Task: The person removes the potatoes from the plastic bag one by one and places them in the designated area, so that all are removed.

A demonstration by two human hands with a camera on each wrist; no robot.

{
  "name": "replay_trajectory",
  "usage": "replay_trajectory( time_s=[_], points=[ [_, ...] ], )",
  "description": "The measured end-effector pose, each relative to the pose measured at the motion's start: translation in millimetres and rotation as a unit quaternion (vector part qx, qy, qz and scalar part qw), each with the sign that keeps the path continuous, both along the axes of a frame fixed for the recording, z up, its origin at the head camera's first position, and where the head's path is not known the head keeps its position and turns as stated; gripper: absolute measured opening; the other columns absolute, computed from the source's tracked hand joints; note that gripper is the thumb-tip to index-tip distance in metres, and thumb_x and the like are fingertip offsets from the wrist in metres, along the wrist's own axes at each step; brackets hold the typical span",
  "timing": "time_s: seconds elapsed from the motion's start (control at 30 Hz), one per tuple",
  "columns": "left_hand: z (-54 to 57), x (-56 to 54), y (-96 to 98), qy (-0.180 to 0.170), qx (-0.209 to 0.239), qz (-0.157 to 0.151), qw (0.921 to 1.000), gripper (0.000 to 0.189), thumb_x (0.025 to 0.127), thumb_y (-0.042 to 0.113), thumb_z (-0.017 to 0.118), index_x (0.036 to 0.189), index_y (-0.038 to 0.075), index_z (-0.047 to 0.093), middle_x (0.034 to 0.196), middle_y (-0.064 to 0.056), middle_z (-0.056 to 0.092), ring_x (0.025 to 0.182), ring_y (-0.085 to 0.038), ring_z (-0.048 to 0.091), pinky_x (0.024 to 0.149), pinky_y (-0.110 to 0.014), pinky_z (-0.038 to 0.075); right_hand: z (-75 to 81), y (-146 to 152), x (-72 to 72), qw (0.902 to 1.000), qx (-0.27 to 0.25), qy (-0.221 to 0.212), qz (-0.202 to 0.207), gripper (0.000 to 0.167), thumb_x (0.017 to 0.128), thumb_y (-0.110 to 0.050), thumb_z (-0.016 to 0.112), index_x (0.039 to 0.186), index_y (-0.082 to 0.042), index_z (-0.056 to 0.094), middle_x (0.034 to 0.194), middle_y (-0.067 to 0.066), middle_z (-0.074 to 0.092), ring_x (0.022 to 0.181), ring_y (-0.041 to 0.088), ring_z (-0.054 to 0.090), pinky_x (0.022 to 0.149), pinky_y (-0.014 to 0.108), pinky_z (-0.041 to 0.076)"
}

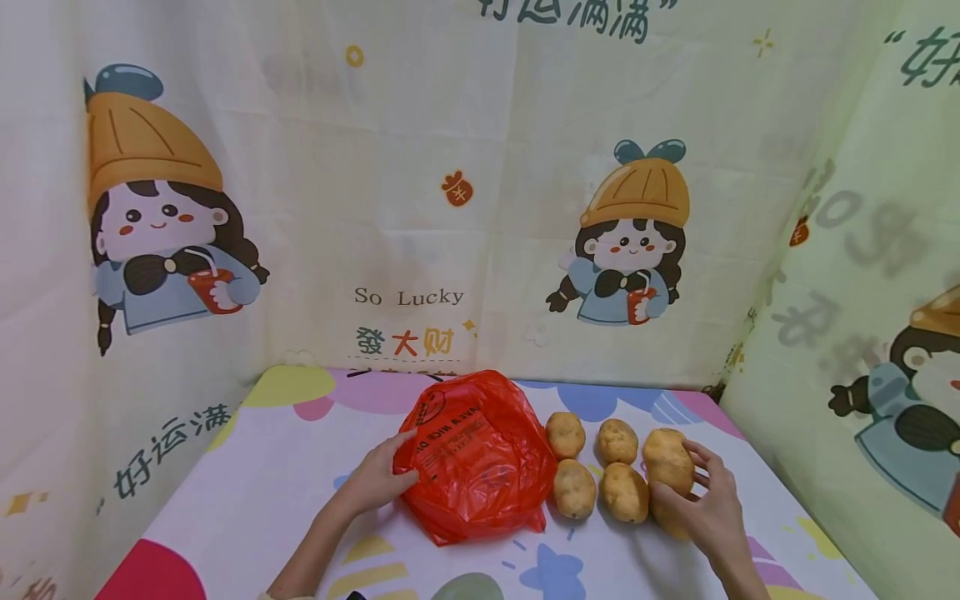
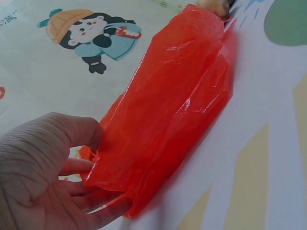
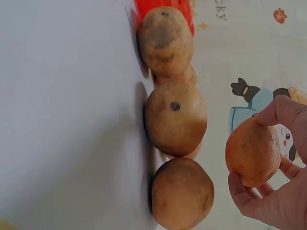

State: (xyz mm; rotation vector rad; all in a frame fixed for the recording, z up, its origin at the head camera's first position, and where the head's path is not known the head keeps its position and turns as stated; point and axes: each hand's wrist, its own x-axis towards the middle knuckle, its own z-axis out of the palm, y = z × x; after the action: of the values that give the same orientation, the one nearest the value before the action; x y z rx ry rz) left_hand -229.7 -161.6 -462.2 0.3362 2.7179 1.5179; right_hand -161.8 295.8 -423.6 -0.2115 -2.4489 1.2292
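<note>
A red plastic bag (image 1: 480, 467) stands with its mouth spread wide, its printed inner side showing. My left hand (image 1: 377, 473) grips the bag's left edge; in the left wrist view the thumb lies on one side of the red film and the fingers on the other. To the right, my right hand (image 1: 711, 507) holds a potato (image 1: 668, 460) between thumb and fingers. The right wrist view shows that held potato (image 3: 253, 152) raised off the table. Below it sits another potato (image 3: 182, 194), partly covered by the hand in the head view.
Several more potatoes stand in two short rows between the bag and my right hand, among them a back one (image 1: 617, 442) and a front one (image 1: 574, 489) near the bag. A patterned cloth covers the table (image 1: 277, 483). Printed fabric walls (image 1: 405, 208) enclose its back and sides.
</note>
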Motion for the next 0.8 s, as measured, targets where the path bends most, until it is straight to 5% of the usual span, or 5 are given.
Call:
replay_trajectory(
  time_s=[0.5, 0.63, 0.73, 0.8],
  points=[
    [-1.6, -0.5, -0.1, 0.005, 0.005, -0.009, 0.9999, 0.065, 0.090, 0.005, 0.069, 0.150, -0.002, 0.046, 0.153, -0.020, 0.048, 0.143, -0.042, 0.041, 0.111, -0.062, 0.040, -1.0, 31, 8.1, 0.9976, 0.026, -0.049, -0.042, 0.091, 0.083, -0.019, 0.085, 0.155, -0.002, 0.031, 0.147, 0.034, 0.032, 0.126, 0.051, 0.045, 0.069, 0.006, 0.036],
    [-1.6, 1.1, 0.0, 0.002, 0.005, -0.009, 0.9999, 0.065, 0.090, 0.005, 0.070, 0.150, -0.001, 0.047, 0.152, -0.020, 0.048, 0.142, -0.042, 0.042, 0.109, -0.062, 0.043, -1.4, 40, 9.1, 0.9963, 0.035, -0.065, -0.044, 0.092, 0.085, -0.018, 0.083, 0.155, 0.001, 0.028, 0.147, 0.036, 0.031, 0.126, 0.054, 0.043, 0.088, 0.033, 0.048],
    [-1.3, 1.5, -0.3, 0.002, 0.006, -0.007, 1.0000, 0.065, 0.090, 0.005, 0.070, 0.150, -0.001, 0.047, 0.152, -0.020, 0.049, 0.142, -0.042, 0.042, 0.108, -0.062, 0.044, -2.4, 45, 9.4, 0.9964, 0.035, -0.063, -0.044, 0.090, 0.085, -0.014, 0.081, 0.155, 0.003, 0.027, 0.146, 0.038, 0.031, 0.125, 0.057, 0.043, 0.096, 0.058, 0.043],
    [-1.2, 1.2, -0.4, 0.001, 0.005, -0.005, 1.0000, 0.065, 0.090, 0.005, 0.070, 0.150, 0.000, 0.047, 0.152, -0.020, 0.048, 0.141, -0.042, 0.042, 0.108, -0.062, 0.043, -3.3, 49, 9.2, 0.9962, 0.039, -0.063, -0.045, 0.090, 0.084, -0.014, 0.081, 0.155, 0.004, 0.027, 0.145, 0.039, 0.031, 0.124, 0.057, 0.043, 0.096, 0.060, 0.043]
  ],
)
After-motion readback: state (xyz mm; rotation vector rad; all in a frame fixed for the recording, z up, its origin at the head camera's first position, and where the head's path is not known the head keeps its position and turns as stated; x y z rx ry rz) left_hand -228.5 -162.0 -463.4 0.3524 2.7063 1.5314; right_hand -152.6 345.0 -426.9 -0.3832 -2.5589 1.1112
